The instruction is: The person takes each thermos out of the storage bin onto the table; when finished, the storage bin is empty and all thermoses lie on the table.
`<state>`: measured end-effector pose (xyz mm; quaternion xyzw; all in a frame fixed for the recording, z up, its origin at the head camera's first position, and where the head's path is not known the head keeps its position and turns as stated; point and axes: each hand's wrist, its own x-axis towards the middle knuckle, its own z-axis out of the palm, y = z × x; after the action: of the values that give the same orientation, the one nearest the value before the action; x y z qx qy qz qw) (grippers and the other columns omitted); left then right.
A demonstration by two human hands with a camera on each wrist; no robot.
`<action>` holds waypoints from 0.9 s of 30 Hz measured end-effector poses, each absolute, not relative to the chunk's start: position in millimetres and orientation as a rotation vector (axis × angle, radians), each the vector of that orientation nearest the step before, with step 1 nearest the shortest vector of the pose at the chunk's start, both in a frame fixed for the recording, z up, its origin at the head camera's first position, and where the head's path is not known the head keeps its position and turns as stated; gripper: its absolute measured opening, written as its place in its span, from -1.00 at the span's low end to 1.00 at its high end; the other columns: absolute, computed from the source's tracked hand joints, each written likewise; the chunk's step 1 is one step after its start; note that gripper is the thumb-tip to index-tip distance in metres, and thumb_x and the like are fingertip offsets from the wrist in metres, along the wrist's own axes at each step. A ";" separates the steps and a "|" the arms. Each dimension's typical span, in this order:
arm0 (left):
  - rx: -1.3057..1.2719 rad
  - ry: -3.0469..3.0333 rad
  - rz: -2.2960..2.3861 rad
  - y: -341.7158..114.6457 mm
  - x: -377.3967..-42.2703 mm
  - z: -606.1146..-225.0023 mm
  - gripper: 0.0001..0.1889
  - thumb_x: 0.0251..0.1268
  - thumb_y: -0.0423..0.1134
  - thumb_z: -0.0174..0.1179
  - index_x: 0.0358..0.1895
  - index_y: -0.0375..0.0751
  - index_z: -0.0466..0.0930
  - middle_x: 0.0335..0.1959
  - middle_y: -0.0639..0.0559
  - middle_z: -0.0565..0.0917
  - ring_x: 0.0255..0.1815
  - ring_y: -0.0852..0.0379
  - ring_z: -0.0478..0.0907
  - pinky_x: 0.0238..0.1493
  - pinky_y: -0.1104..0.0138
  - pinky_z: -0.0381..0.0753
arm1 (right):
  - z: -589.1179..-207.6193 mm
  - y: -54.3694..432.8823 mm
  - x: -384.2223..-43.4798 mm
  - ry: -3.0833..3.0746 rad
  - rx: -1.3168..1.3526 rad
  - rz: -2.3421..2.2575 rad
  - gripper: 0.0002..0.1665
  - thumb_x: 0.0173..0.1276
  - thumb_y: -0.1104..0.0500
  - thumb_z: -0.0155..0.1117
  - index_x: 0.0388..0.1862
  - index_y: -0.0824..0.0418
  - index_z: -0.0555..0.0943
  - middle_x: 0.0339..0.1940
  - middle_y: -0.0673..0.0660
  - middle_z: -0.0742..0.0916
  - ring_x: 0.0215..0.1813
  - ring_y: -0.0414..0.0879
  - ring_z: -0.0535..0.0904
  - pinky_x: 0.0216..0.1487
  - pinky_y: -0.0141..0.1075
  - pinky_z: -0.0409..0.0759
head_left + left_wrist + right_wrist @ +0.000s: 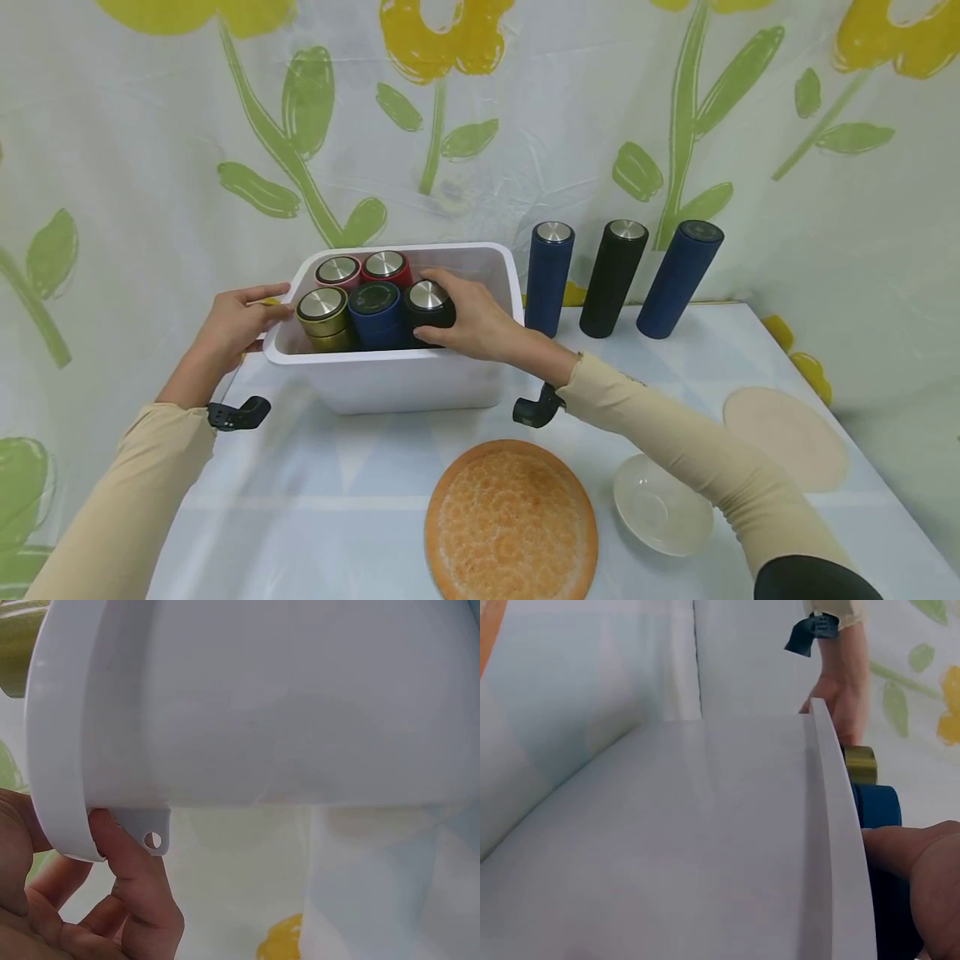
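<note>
A white plastic bin [420,383] stands at the back left of the table, with several upright thermos flasks inside. My left hand [236,327] grips the bin's left rim, fingers curled under the lip in the left wrist view. In the bin's front right, my right hand [480,317] holds a black flask [429,307] near its silver lid, thumb in front and fingers behind. Beside that flask are a blue flask [375,315] and a gold flask [324,312]. A pink flask [338,271] and a red flask [387,267] stand behind them. The flasks' lower parts are hidden by the bin wall.
Right of the bin stand a blue flask [551,279], a black flask [613,279] and another blue flask [680,279]. Nearer lie a round bread-patterned mat [512,521], a white bowl [660,504] and a beige disc [786,437]. A flowered curtain [555,125] hangs behind.
</note>
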<state>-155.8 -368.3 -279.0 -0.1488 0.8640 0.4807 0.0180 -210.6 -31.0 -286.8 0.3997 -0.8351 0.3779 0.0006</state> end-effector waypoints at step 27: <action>-0.495 2.687 1.498 -367.3 -154.4 -278.2 -0.37 0.49 -0.19 0.10 0.56 -0.13 0.18 0.49 -0.41 0.20 0.35 -0.35 0.28 -0.29 0.43 0.58 | -261.0 22.6 -177.7 -2.154 1.191 1.315 -0.13 0.12 0.25 0.58 0.39 0.24 0.38 0.09 0.13 0.65 -0.13 -0.12 0.62 -0.26 -0.29 0.68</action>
<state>-154.4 -367.3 -278.2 -0.1589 0.8623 0.4807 0.0127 -177.7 22.6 -261.0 0.4203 -0.7600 0.4639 0.1748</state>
